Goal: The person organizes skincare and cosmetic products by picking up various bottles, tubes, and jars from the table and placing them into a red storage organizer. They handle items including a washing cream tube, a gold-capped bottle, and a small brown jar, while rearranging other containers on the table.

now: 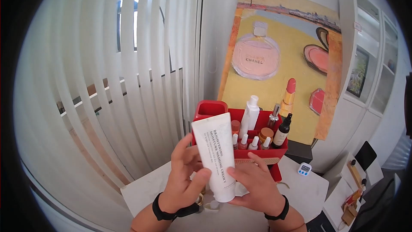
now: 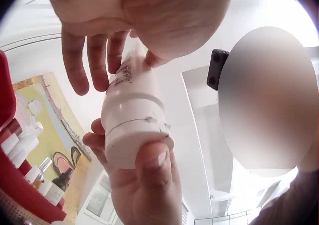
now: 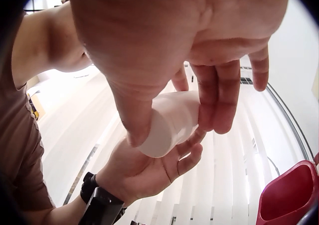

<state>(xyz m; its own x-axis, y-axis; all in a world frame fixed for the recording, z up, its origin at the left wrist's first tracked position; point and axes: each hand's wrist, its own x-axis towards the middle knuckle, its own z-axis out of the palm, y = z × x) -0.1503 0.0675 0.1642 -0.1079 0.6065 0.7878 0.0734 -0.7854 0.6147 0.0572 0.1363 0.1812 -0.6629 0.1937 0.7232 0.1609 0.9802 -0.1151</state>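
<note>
A white squeeze tube of washing cream stands tilted in front of me, printed side toward the head camera, cap end down. My left hand holds its left side, thumb on the front and fingers behind. My right hand grips the lower end. In the left wrist view, the right thumb lies against the end of the round white cap. The right wrist view has the cap between the right thumb and fingers, with the left hand beyond it. The cap is on the tube.
Behind the tube, a red organizer holds a white bottle, a dark spray bottle and several small white-capped bottles. A small timer stands on the white table. A cosmetics painting leans behind, with vertical blinds at left.
</note>
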